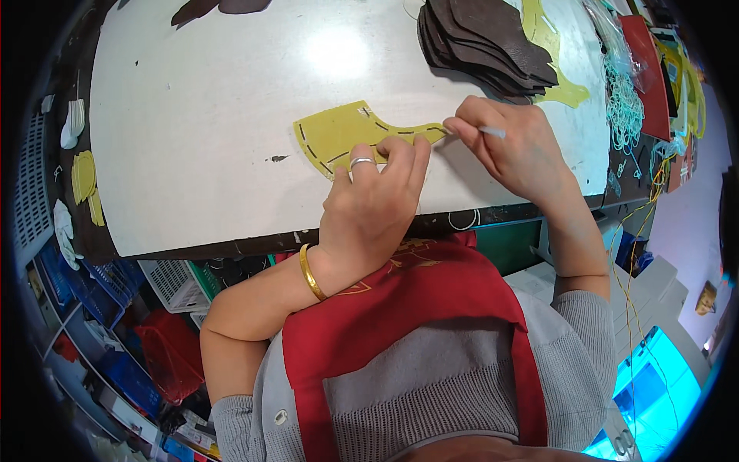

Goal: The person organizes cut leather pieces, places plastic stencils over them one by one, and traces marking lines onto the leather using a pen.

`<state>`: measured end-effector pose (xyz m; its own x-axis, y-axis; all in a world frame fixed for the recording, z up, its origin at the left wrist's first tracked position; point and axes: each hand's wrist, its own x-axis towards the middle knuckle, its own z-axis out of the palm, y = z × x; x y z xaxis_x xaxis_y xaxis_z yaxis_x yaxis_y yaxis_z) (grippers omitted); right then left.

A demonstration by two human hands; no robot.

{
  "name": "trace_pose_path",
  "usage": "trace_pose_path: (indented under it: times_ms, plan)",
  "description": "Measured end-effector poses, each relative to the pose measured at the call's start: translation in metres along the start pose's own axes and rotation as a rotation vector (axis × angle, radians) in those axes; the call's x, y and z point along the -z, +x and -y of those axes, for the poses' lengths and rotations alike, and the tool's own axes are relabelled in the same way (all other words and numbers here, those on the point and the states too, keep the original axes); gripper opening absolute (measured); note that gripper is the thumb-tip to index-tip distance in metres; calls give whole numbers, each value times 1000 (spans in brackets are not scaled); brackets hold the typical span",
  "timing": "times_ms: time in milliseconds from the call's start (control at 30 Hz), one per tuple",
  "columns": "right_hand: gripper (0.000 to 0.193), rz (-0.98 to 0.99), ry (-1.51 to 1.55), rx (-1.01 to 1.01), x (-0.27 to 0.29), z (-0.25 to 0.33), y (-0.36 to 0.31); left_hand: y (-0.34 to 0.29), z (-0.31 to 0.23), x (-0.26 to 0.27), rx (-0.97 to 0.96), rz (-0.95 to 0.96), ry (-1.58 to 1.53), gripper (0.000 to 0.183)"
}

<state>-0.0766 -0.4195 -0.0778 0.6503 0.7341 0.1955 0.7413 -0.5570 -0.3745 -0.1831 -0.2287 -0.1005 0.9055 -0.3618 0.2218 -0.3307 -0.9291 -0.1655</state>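
A yellow pattern template (339, 132) with dashed slots along its edges lies on the white tabletop, its narrow tail pointing right. My left hand (377, 192) presses down on its lower edge with bent, spread fingers; a ring and a gold bangle show on that side. At the tail's tip, my right hand (512, 142) is closed around a slim pale pen (493, 132). The pen's point is hidden by the fingers. Whether anything lies beneath the template, I cannot tell.
A stack of dark brown leather pieces (485, 42) sits at the far right, over another yellow template (566, 91). More dark pieces (223, 6) lie at the far left edge. Tangled teal cord (622, 85) hangs at the right. White table (177, 177) ends before my red apron.
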Motion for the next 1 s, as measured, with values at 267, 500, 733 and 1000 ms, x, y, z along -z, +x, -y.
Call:
trace_pose_path:
  times_ms: [267,500,733,1000]
  plan:
    - [21,117,207,-267,-9,26,29,-2,14,-1,12,-82,-62,21]
    - [21,-83,460,-268,18,-2,5,30,70,-18,-179,-435,-456,12]
    - [19,-346,83,-582,64,-51,-8,82,159,-62,284,-126,-191,20]
    - [16,-21,613,-474,3,17,8,-41,72,-12,-73,-198,-521,24]
